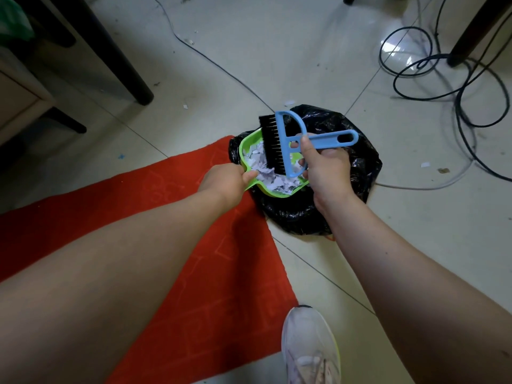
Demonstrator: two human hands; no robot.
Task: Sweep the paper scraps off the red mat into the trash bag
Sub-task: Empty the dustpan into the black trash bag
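Observation:
My left hand (pixel 225 181) grips the handle of a green dustpan (pixel 249 141) held over the black trash bag (pixel 357 162). White paper scraps (pixel 273 180) fill the pan. My right hand (pixel 328 169) grips the blue handle of a small brush (pixel 318 141), whose black bristles rest on the scraps in the pan. The red mat (pixel 194 267) lies under my left forearm, its far corner touching the bag. No scraps show on the visible part of the mat.
Black cables (pixel 432 79) loop across the tiled floor at the right. A dark furniture leg (pixel 124 70) and a cabinet (pixel 19 98) stand at the left. A few stray scraps (pixel 425 164) lie on the floor. My white shoe (pixel 310 347) is beside the mat's near edge.

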